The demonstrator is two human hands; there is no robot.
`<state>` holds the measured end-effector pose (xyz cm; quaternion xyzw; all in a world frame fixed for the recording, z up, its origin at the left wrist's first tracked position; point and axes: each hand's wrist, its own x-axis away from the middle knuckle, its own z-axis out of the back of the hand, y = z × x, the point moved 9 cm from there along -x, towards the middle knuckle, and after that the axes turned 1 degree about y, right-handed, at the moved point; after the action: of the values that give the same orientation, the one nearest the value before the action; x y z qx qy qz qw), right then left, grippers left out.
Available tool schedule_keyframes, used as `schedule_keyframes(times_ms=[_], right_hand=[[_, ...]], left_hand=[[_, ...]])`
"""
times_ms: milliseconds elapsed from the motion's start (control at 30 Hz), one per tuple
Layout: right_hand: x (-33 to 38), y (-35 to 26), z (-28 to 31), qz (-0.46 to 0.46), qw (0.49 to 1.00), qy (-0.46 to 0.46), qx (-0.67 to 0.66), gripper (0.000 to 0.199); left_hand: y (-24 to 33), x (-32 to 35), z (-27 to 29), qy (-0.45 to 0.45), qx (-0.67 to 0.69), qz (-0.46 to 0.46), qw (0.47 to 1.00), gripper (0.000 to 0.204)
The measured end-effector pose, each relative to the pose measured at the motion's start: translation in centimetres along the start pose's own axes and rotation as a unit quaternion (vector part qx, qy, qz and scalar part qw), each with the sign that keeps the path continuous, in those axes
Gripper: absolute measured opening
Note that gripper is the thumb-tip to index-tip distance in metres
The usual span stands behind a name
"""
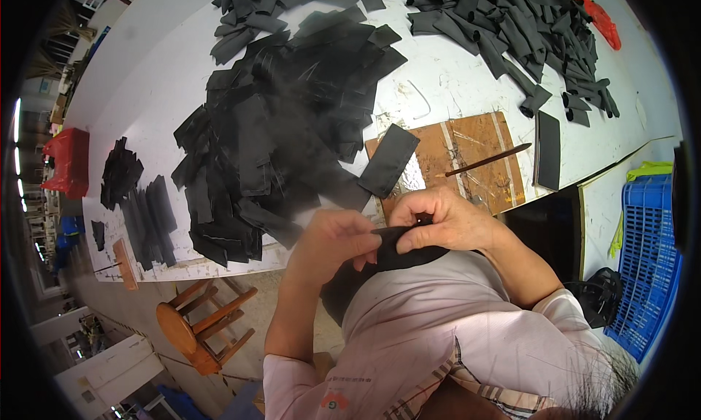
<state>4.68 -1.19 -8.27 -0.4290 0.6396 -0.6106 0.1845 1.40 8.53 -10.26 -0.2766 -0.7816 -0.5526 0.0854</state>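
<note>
Close to my body, just off the table's near edge, both hands pinch a piece of black fabric (391,239). My left hand (334,243) is closed on its left part, thumb and fingers together. On the other side, my right hand (447,220) grips it with thumb and bent fingers. The fingers partly hide the piece. Beyond my hands, a flat black fabric rectangle (389,159) overlaps the left side of a worn brown board (511,173). A thin dark pointed tool (488,159) lies across the board. To the left spreads a large heap of flat black pieces (270,128).
Rolled dark pieces (504,33) are piled at the far right, by a red plastic bag (602,22). Smaller black stacks (146,219) lie on the left of the white table (157,62). A wooden stool (197,325) stands below left; a blue crate (646,252) is at right.
</note>
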Motion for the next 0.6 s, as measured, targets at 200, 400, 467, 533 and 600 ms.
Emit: schedule_keyframes(times_ms=[200,400,467,533,600], right_hand=[[-0.1,-0.5,0.0,0.024,0.999,-0.01,-0.041,0.01],[-0.2,-0.7,-0.1,0.042,0.997,-0.032,-0.049,0.012],[0.0,-1.0,-0.2,0.054,0.998,-0.024,0.004,0.013],[1.9,-5.5,1.4,0.24,0.848,0.257,0.396,0.019],[2.6,-5.5,1.7,0.224,0.871,0.281,0.336,0.018]], left_hand=[[-0.8,-0.5,-1.2,-0.082,0.177,-0.039,0.98,0.006],[-0.9,-0.4,-1.7,-0.094,0.206,-0.033,0.973,0.008],[-0.9,-0.4,-1.0,-0.011,0.144,-0.02,0.989,0.008],[-0.3,-0.3,1.2,0.128,-0.018,-0.062,0.99,0.008],[1.2,0.8,1.0,0.223,-0.094,-0.141,0.96,0.008]])
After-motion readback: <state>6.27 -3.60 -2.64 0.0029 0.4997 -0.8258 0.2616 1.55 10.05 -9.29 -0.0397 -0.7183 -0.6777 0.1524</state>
